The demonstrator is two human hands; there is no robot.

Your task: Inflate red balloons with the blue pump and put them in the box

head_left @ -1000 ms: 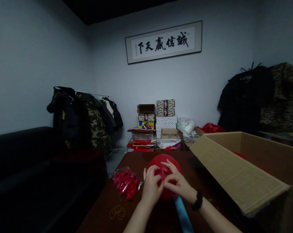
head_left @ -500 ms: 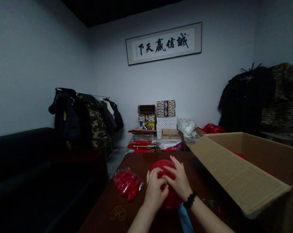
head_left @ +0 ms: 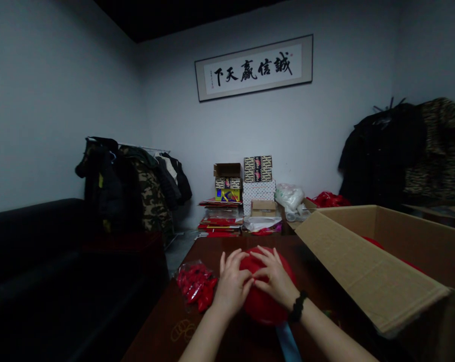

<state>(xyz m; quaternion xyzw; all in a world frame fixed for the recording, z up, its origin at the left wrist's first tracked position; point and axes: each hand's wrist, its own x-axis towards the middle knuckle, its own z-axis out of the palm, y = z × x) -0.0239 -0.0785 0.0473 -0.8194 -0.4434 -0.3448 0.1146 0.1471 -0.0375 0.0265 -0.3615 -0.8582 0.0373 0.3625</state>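
Observation:
A round, smooth red object (head_left: 265, 307) rests on the dark wooden table in front of me; its kind is unclear. My left hand (head_left: 233, 281) is on its left side, thumb and forefinger pinched together near its middle. From the right, my right hand (head_left: 274, 281) does the same, its fingertips meeting those of the left. A small bit of red seems to be between the fingertips, too small to make out. The other fingers of both hands are spread over the red surface. A blue strip (head_left: 287, 343) lies on the table below the object.
A clear plastic bag of red pieces (head_left: 196, 285) lies left of my hands, with several yellowish rings (head_left: 182, 330) nearer me. A large open cardboard box (head_left: 370, 274) with red things inside stands at right. Stacked boxes (head_left: 258, 193) stand beyond the table (head_left: 206, 249).
Both hands have shifted on the red object, the left one outward to the left. Their fingers are more spread, with thumbs and forefingers meeting at its middle.

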